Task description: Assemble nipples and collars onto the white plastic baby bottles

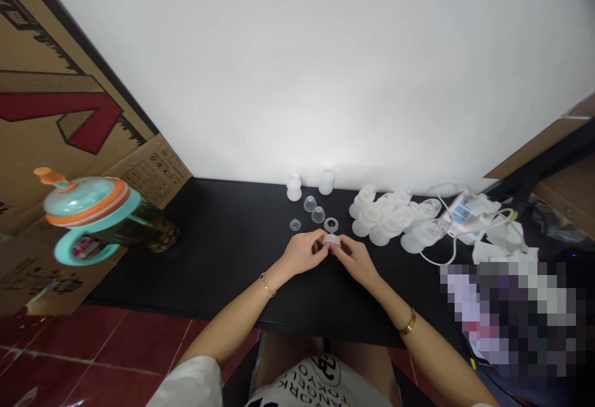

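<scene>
My left hand (304, 252) and my right hand (357, 259) meet over the black table. Between their fingertips they pinch a small white ring-shaped piece (331, 240), which looks like a bottle collar; the fingers hide part of it. Just beyond it lies another white ring (331, 225). Two clear dome-shaped pieces (318, 215) lie a little farther off, almost touching each other. A flat clear disc with a raised centre (295, 225) rests to the left of them. By the wall, two white bottle-shaped pieces (294, 188) stand apart from each other.
Several milky baby bottles with clear tops (382, 231) stand grouped at the right. A white cable (458, 240), a blue-and-white packet (467, 215) and crumpled white paper lie beyond them. A large orange-and-turquoise drinking cup (93, 209) stands left, near a cardboard box (46, 97). A white wall (325, 72) rises behind.
</scene>
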The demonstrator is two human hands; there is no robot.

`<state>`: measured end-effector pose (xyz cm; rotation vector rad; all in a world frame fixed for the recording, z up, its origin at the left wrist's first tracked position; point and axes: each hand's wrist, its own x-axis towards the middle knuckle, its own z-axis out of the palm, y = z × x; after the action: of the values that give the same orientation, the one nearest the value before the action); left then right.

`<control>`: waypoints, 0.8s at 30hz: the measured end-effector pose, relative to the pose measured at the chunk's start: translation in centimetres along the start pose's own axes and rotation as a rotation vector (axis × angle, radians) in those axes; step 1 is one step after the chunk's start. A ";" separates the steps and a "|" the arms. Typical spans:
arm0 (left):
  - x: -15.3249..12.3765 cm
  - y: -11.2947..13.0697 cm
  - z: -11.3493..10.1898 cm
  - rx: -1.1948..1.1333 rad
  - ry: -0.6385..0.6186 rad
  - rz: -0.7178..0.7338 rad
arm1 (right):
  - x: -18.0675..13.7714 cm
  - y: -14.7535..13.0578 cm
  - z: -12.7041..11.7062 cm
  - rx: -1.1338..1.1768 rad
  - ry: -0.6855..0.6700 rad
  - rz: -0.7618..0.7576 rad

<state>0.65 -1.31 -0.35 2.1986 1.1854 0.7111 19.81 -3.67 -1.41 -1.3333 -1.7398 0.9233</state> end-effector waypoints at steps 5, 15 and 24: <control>0.0 0.0 0.1 0.015 -0.008 0.008 | 0.0 0.0 -0.1 0.032 -0.036 -0.005; -0.1 -0.1 0.1 0.020 -0.003 0.018 | 0.0 -0.4 -0.2 0.004 -0.053 0.002; -0.1 -0.1 -0.1 0.033 -0.040 0.033 | 0.0 0.2 0.0 -0.101 -0.061 -0.016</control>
<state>0.44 -1.32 -0.40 2.2539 1.1512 0.6616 19.91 -3.59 -1.54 -1.3659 -1.8627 0.8857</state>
